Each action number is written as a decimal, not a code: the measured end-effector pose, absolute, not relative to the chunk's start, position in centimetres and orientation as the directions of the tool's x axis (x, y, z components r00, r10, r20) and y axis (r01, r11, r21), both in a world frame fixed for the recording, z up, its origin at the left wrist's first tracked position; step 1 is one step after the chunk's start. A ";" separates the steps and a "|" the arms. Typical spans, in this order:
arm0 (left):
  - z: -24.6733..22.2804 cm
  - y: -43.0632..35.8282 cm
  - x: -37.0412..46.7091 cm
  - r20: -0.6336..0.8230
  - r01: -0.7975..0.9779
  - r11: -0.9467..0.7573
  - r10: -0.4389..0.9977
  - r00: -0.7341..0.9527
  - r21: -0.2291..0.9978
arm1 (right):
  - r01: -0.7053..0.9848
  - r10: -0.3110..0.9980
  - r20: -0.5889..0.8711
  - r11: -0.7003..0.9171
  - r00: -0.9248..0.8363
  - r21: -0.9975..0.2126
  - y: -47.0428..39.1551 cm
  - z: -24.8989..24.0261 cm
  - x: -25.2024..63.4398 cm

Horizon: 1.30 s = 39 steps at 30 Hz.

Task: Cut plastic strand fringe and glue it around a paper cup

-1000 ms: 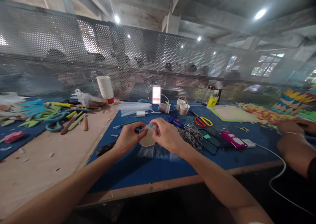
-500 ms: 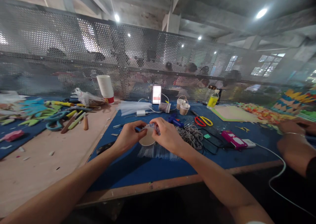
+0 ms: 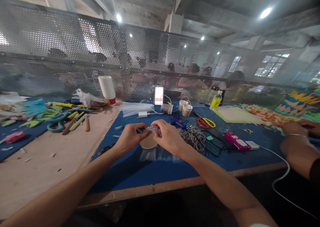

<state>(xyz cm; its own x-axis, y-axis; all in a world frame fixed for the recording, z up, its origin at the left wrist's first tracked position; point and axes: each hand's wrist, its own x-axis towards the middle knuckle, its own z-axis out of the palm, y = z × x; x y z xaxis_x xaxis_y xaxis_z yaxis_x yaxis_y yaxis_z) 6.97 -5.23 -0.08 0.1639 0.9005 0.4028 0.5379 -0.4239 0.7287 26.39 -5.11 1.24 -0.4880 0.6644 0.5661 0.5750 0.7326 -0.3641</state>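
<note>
Both my hands meet over the blue mat. Between them is a paper cup [image 3: 149, 144] whose open mouth faces me, with pale translucent ruffled material [image 3: 155, 129] at its far rim. My left hand [image 3: 131, 136] is closed at the cup's left far edge, thumb and fingers pinching the rim and the ruffle. My right hand [image 3: 168, 137] pinches the ruffled material from the right. Part of the cup and the fingertips is hidden by my hands. Clear pleated sheeting [image 3: 160, 155] lies on the mat under and beside the cup.
Grey cord [image 3: 193, 138], a blue glue gun [image 3: 177, 123] and red-yellow scissors [image 3: 206, 123] lie right of my hands. Stacked paper cups [image 3: 107, 89] stand back left; small cups [image 3: 186, 109] stand behind. A magenta box [image 3: 237, 142] lies right, near another person's arm [image 3: 297, 150].
My left thumb has shifted slightly right, towards my right hand, along the ruffled material. The cup sits slightly lower and further left; other things look unchanged.
</note>
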 end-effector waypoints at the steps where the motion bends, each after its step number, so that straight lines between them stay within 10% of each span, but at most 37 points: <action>1: -0.2 -5.1 6.9 0.403 0.544 -0.422 0.901 0.160 0.726 | 0.572 0.664 0.565 0.734 -0.489 -0.367 -5.1 1.2 26.4; 39: -0.3 -5.1 7.0 0.427 0.539 -0.456 0.885 0.187 0.709 | 0.576 0.677 0.557 0.723 -0.481 -0.382 -5.0 1.3 26.4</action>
<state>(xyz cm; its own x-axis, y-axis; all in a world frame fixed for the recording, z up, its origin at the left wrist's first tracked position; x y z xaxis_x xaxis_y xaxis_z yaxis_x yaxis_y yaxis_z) 6.95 -5.15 -0.35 0.1867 0.8846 0.4274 0.5386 -0.4560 0.7085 26.43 -5.00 1.25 -0.4813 0.6772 0.5566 0.5759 0.7230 -0.3817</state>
